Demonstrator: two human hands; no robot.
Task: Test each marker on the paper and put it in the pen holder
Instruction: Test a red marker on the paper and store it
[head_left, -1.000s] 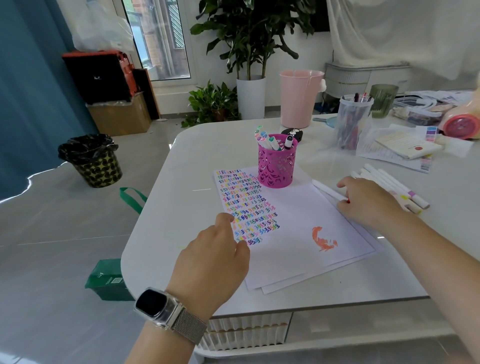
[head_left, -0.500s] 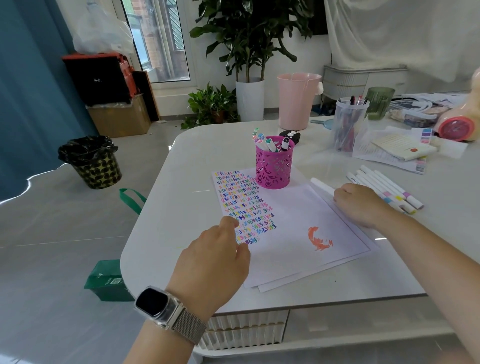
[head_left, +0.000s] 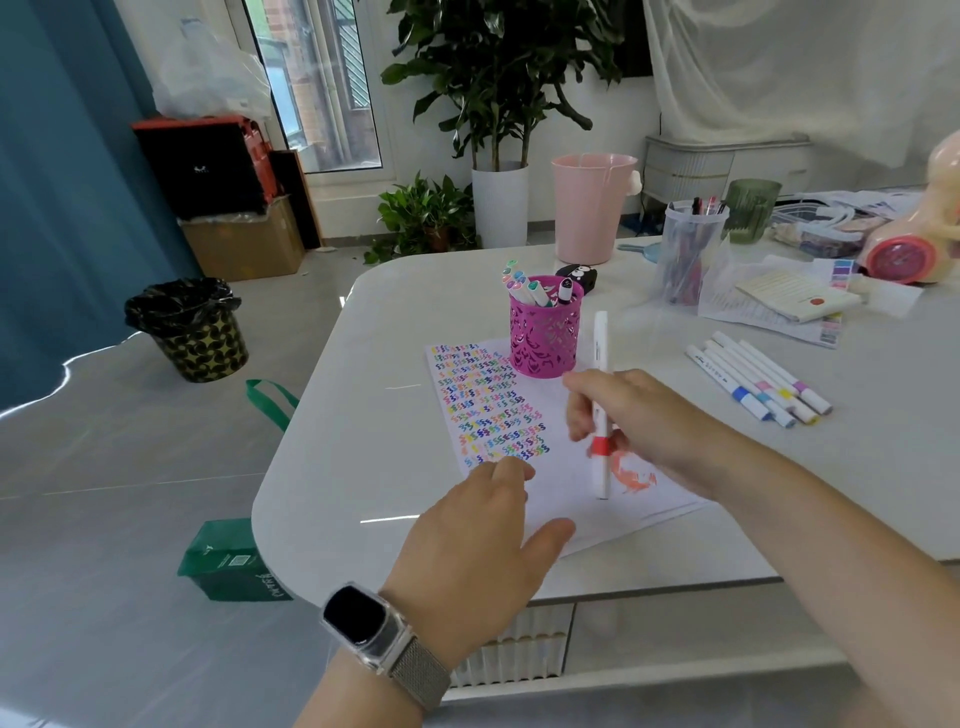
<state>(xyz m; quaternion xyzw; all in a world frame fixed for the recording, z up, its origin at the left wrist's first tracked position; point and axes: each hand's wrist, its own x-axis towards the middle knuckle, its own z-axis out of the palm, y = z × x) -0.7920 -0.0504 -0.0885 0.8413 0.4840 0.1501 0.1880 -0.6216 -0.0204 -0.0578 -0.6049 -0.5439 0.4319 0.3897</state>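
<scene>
Right hand (head_left: 660, 431) grips red-banded marker (head_left: 601, 405) upright over paper (head_left: 576, 499), cap apparently still on. Left hand (head_left: 483, 540) open, flat at paper's 7 o'clock. Risk: paper may slide; pen holder (head_left: 543, 338) at 12 could tip.

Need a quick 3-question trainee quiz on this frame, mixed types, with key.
1. True or false: the right hand grips a white marker with a red band.
2. Where does the left hand lie? A) inside the pink pen holder B) on the near edge of the paper C) on the loose markers
3. Fill in: the scribble beside the held marker's lower end is ____ in colour.

Key: 1 true; 2 B; 3 orange-red.
</scene>
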